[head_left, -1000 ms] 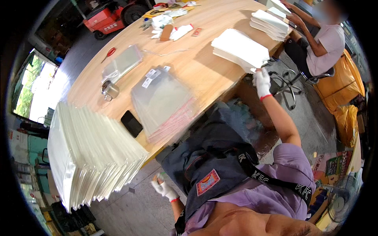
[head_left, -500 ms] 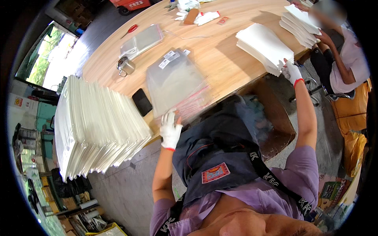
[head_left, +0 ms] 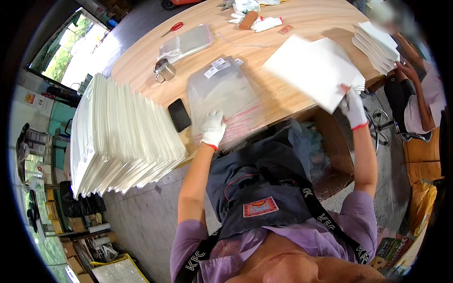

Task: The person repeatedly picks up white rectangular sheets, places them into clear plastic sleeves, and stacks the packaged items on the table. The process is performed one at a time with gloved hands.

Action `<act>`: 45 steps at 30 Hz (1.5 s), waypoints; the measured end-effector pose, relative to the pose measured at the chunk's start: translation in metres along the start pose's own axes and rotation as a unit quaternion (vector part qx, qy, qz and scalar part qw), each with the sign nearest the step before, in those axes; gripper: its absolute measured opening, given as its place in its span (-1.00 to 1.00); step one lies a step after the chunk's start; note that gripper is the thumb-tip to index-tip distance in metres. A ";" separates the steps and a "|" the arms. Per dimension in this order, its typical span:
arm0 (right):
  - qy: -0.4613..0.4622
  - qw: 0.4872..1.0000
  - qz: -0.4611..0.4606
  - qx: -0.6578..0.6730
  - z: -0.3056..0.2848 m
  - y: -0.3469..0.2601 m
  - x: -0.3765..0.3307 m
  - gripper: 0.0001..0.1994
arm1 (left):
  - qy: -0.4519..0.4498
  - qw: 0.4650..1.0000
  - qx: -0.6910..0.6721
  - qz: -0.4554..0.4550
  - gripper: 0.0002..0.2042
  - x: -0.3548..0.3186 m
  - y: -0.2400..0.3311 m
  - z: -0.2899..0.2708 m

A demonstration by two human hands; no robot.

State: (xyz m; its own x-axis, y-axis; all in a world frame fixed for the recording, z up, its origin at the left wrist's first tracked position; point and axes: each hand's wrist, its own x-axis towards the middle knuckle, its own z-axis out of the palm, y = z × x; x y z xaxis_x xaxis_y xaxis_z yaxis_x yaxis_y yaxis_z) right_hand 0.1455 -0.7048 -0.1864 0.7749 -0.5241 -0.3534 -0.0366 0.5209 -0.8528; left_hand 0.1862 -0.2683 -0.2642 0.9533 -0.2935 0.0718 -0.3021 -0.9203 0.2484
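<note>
My right hand [head_left: 353, 107], in a white glove with a red cuff, pinches the near corner of a white paper sheet [head_left: 302, 66]. The sheet is lifted and angled left over the stack of white paper [head_left: 351, 66], partly covering it. My left hand [head_left: 213, 126], gloved alike, rests with fingers extended on the near left part of a pile of clear plastic bags [head_left: 222, 94]. These bags have pink-red edge strips and white labels at their far end. Left of that hand lies a black phone [head_left: 179, 115].
A tall row of filled clear sleeves [head_left: 122, 137] stands at the table's left. Beyond are a metal mug [head_left: 164, 70], more clear bags [head_left: 191, 41], red scissors [head_left: 173, 29] and spare gloves [head_left: 267, 24]. At right a seated person handles another white stack [head_left: 376, 47]. An open carton [head_left: 335, 141] sits below the table edge.
My right hand has lifted a sheet off the white stack and swung it left. My left hand has moved farther onto the plastic bags. The whole view has shifted slightly.
</note>
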 end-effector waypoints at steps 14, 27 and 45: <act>-0.213 0.953 0.211 -0.048 -0.006 0.125 -0.098 -0.74 | 0.152 0.982 -0.100 0.055 -0.71 -0.021 -0.009 0.000; -0.156 0.967 0.179 0.090 0.018 0.181 -0.143 -0.78 | 0.171 0.957 -0.230 0.049 -0.53 -0.047 0.013 0.013; -0.238 0.945 0.223 -0.024 0.027 0.188 -0.157 -0.73 | 0.099 0.763 -0.585 -0.258 -0.76 -0.105 0.042 0.101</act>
State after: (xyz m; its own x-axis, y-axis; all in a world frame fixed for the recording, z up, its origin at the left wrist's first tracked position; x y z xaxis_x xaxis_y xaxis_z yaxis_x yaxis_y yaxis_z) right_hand 0.0342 -0.5063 -0.2810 0.8717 0.1082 -0.4779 -0.4453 0.5818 -0.6806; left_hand 0.0726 -0.3025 -0.3590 0.9605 0.1811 -0.2113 0.2160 -0.0066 0.9764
